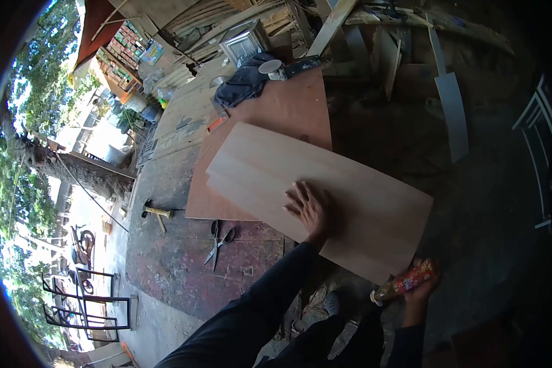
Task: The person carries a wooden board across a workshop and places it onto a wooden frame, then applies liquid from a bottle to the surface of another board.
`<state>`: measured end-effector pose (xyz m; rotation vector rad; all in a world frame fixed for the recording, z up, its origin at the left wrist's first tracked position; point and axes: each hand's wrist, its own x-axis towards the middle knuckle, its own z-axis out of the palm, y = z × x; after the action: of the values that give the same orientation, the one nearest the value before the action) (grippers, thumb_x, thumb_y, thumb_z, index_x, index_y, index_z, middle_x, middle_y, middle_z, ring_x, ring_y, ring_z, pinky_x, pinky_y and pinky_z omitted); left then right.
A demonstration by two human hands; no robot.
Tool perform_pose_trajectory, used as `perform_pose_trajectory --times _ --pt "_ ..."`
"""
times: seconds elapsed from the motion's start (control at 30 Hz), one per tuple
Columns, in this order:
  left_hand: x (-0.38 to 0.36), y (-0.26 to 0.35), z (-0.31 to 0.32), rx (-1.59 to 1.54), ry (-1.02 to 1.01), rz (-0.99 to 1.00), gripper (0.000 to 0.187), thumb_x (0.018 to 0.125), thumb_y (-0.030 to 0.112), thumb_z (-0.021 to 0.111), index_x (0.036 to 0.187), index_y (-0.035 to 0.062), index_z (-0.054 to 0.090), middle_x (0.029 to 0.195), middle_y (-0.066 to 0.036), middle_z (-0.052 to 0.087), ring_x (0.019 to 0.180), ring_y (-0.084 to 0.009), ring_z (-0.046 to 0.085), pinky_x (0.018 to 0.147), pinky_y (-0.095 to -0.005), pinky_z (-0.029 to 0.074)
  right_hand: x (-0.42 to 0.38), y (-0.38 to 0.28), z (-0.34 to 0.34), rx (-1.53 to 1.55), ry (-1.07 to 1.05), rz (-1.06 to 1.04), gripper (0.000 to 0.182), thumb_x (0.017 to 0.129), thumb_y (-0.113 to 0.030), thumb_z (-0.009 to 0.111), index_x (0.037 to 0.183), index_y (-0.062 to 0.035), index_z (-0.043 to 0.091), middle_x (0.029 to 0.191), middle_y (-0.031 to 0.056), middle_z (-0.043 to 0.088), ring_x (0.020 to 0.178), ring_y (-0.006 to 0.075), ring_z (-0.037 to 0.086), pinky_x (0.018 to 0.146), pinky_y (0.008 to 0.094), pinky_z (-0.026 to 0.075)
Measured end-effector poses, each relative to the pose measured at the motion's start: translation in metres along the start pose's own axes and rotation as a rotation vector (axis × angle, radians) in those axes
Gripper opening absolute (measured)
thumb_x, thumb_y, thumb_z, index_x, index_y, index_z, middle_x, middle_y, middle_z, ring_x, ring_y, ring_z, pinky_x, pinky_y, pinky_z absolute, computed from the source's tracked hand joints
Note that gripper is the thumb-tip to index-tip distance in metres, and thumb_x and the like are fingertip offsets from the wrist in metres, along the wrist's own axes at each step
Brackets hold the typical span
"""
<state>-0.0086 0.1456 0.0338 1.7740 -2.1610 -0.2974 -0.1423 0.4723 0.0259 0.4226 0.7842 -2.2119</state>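
My left hand (308,208) lies flat with its fingers spread on a pale plywood panel (356,190). That panel rests across a larger reddish-brown board (227,205) on the worktable and juts past the table edge towards the lower right. A bottle (412,278) with a red printed label is gripped in my right hand (428,286), just beside the panel's near right corner. The bottle is tilted, its pale tip pointing down and left. What is inside it cannot be made out.
On the worktable (159,270) lie scissors (218,245) and a hammer (156,211). A dark cloth (245,86) and a round-topped can (273,69) sit at the far end. A black metal frame (89,303) stands on the ground at left. Offcuts lean at upper right.
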Motion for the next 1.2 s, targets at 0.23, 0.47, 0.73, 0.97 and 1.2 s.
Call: perform_pose_trajectory --times 0.23,0.47,0.73,0.97,1.2 --pt "0.042 0.014 0.008 0.103 -0.054 0.075 0.085 0.099 0.063 0.037 0.157 0.0027 0.026 0.166 -0.02 0.014 0.152 -0.0479 -0.001 0.113 -0.0737 -0.006 0.127 -0.024 0.031 0.02 -0.221 0.031 0.043 0.099 -0.052 0.048 0.093 -0.0137 0.067 0.087 0.0068 0.065 0.077 0.0221 0.064 0.068 0.0399 0.057" --pt "0.114 0.027 0.029 0.365 -0.019 -0.098 0.083 0.098 0.064 0.037 0.158 0.0072 0.026 0.167 -0.015 0.017 0.153 -0.0432 0.009 0.115 -0.072 0.003 0.256 -0.017 0.113 0.108 -0.442 0.306 0.044 0.097 -0.051 0.052 0.092 -0.0101 0.067 0.082 0.0086 0.069 0.082 0.0214 0.069 0.067 0.0353 0.058" --pt "0.15 0.046 0.026 0.385 -0.007 -0.24 0.079 0.098 0.057 0.039 0.158 0.0081 0.027 0.167 -0.015 0.02 0.153 -0.0443 0.01 0.114 -0.0728 0.004 0.337 -0.087 0.171 0.184 -0.254 0.143 0.048 0.098 -0.051 0.048 0.101 -0.0051 0.063 0.091 0.014 0.068 0.094 0.0358 0.069 0.079 0.0486 0.056" --pt "0.154 0.043 0.031 0.414 -0.075 -0.2 0.081 0.1 0.06 0.033 0.159 0.0065 0.019 0.166 -0.02 0.015 0.15 -0.0509 0.009 0.114 -0.0721 0.005 0.394 -0.127 0.168 -0.383 -0.264 -0.828 0.04 0.098 -0.039 0.045 0.107 -0.0049 0.063 0.105 0.0111 0.064 0.099 0.0286 0.062 0.092 0.0453 0.049" --pt "0.165 0.026 0.023 0.467 -0.176 -0.012 0.079 0.103 0.054 0.036 0.156 -0.0022 0.019 0.162 -0.03 0.015 0.144 -0.0619 0.013 0.108 -0.0773 0.014 0.41 -0.084 0.223 0.093 -0.604 -0.303 0.047 0.098 -0.05 0.042 0.093 -0.0074 0.061 0.084 0.0073 0.059 0.08 0.0233 0.058 0.078 0.039 0.047"
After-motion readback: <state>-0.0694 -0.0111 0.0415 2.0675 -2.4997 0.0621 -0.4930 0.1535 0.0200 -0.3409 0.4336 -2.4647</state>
